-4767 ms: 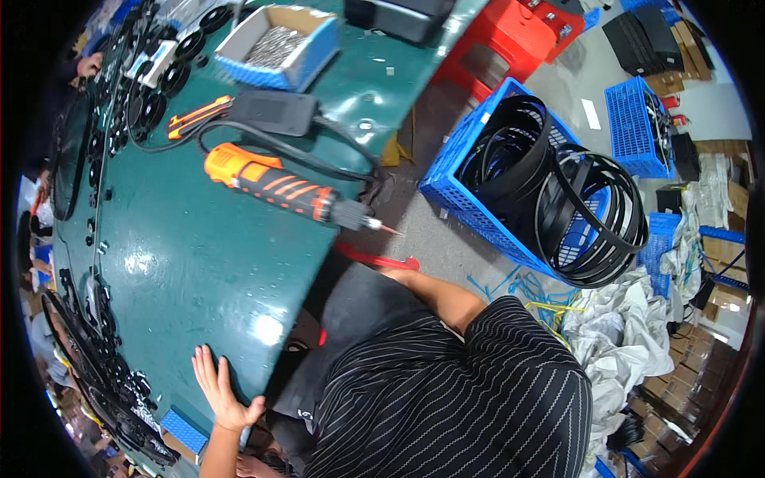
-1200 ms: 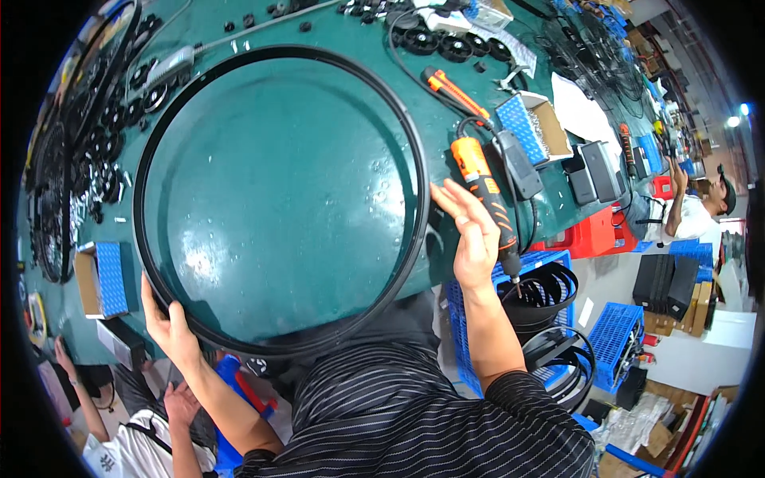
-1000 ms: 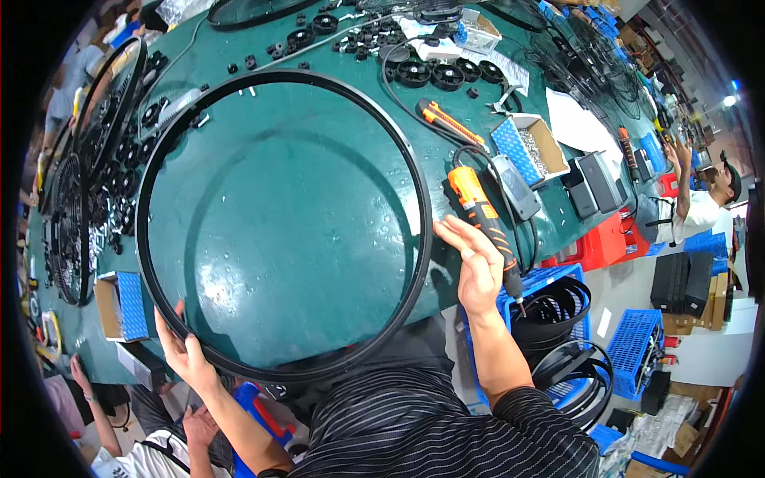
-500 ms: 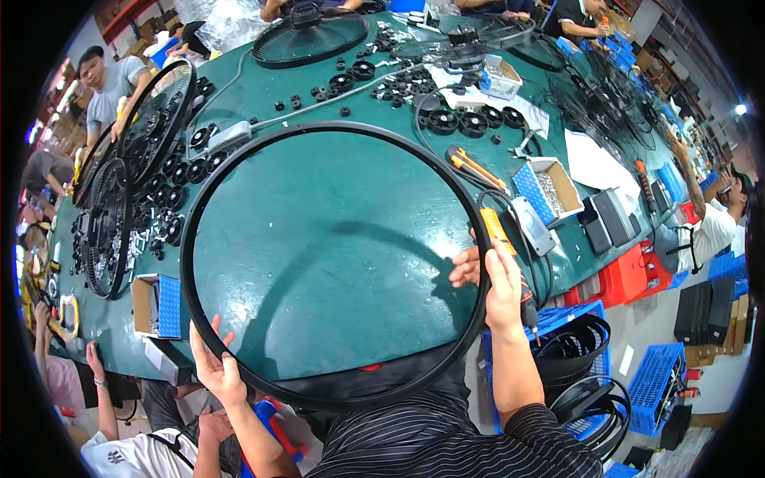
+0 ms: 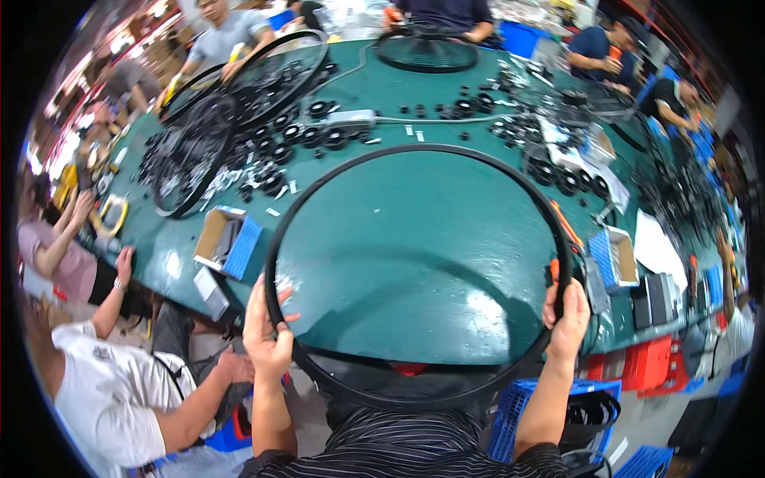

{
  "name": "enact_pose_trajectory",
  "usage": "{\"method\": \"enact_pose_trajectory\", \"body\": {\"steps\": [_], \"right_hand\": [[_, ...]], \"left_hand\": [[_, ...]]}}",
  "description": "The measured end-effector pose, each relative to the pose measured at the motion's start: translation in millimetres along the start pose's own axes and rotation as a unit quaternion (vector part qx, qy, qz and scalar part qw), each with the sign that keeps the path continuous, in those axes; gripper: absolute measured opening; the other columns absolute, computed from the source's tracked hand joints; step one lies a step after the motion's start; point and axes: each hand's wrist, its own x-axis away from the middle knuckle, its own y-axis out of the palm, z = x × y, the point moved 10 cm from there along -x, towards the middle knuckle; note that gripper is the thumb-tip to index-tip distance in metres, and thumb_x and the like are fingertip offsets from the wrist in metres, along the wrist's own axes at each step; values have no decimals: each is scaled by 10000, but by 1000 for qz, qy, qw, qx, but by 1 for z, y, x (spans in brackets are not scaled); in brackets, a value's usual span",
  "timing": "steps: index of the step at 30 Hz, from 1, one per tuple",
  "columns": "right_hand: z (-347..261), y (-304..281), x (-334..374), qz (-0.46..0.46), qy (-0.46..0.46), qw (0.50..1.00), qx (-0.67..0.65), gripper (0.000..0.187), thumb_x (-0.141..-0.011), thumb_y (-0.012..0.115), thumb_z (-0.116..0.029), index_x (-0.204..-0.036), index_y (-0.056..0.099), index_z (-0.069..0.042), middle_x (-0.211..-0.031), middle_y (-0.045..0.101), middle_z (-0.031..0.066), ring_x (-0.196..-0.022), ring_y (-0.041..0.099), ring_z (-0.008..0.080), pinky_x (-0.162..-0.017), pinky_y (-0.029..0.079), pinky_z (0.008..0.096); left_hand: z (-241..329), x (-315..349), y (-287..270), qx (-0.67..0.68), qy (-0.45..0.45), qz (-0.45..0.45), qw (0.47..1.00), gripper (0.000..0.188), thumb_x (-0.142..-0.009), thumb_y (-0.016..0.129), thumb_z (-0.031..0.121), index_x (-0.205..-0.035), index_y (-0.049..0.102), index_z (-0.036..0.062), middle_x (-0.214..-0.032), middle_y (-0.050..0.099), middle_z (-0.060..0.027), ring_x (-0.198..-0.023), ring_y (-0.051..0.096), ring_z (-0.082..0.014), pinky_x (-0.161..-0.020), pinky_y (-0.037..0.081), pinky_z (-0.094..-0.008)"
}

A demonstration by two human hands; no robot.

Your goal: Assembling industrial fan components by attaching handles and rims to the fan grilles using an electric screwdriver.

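A large thin black ring (image 5: 422,147) is held up at the near edge of the green table, its lower rim in front of my striped shirt. On its left side my left hand (image 5: 269,334) grips the rim, thumb and fingers to either side. My right hand (image 5: 567,319) is closed round the opposite side, with some fingertips showing inside the ring. Table surface and a curved shadow show through the middle. Beside the right hand, an orange-and-black tool (image 5: 555,271) is partly hidden by the rim.
On the green table (image 5: 382,103) are black fan grilles (image 5: 195,155), many small black wheel-like parts (image 5: 311,135), a power strip (image 5: 351,119) and blue-patterned boxes (image 5: 243,251) (image 5: 613,259). A blue crate (image 5: 510,414) stands low right. A person in white (image 5: 111,390) sits close on the left.
The view has swung left, so the table and its things sit farther right in the picture. Both hands still hold the ring, which also appears farther right.
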Motion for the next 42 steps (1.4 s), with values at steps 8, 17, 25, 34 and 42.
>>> {"method": "enact_pose_trajectory", "body": {"steps": [8,17,25,34,42], "right_hand": [[10,1,-3,-9,11,1000,10,404,-1059,457,-329,-1267,579,-6,-771,521,-4,-516,402,29,-429,277,178],[25,4,-16,-11,60,998,22,419,-1048,477,-365,-1233,572,-2,-782,523,10,-508,400,39,-413,279,189],[62,14,-37,-63,169,981,65,411,-1038,502,-383,-1228,568,-24,-807,534,1,-505,374,38,-401,278,190],[63,13,-59,-57,123,982,135,366,-1013,572,-319,-1190,613,-1,-1020,657,70,-785,589,95,-664,459,222],[-38,119,50,-243,-35,967,-65,241,-1007,531,-184,-993,601,46,-805,655,183,-612,619,211,-551,525,304]], "left_hand": [[2,0,-6,69,-45,-25,996,792,-684,423,-180,-1465,387,-53,-1532,351,-204,-1276,549,-358,-834,612,-347],[-6,-10,-2,309,-126,-56,941,796,-941,397,537,-1456,392,-69,-1456,471,-224,-1255,544,-393,-908,528,-438],[-45,-18,17,380,-301,-48,873,634,-1055,279,466,-1415,424,-36,-1123,558,-197,-691,611,-189,-433,473,-223],[-54,-9,34,496,-375,-55,781,370,-1035,488,245,-1262,507,-47,-692,454,-7,-425,407,-83,-340,352,-225],[-27,-22,58,495,-281,157,807,51,-990,525,122,-986,483,94,-773,462,-19,-662,508,-156,-619,452,-335]]}}
